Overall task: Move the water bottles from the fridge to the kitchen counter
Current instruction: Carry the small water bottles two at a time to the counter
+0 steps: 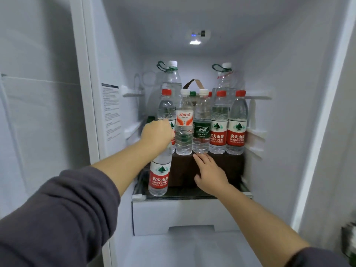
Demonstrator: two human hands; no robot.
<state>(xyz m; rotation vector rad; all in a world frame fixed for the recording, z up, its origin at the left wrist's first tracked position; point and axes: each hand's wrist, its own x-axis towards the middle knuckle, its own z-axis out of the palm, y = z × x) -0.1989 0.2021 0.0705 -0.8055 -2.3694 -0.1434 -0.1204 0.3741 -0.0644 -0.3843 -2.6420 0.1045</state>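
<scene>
Inside the open fridge, several small water bottles stand in a row on a brown box (221,166): a red-capped one (166,106), a white-capped orange-label one (184,130), a green-label one (201,132) and two red-label ones (217,132) (237,132). My left hand (157,132) grips the top of another red-label bottle (159,176), which hangs in front of the box's left end over the glass shelf. My right hand (209,173), fingers straight and empty, lies against the box front just below the green-label bottle.
Two large bottles with green carry loops (171,78) (225,79) stand at the back, with a brown bag handle (194,83) between them. The glass shelf (244,191) sits over a white drawer (185,214). The fridge's side walls close in left and right.
</scene>
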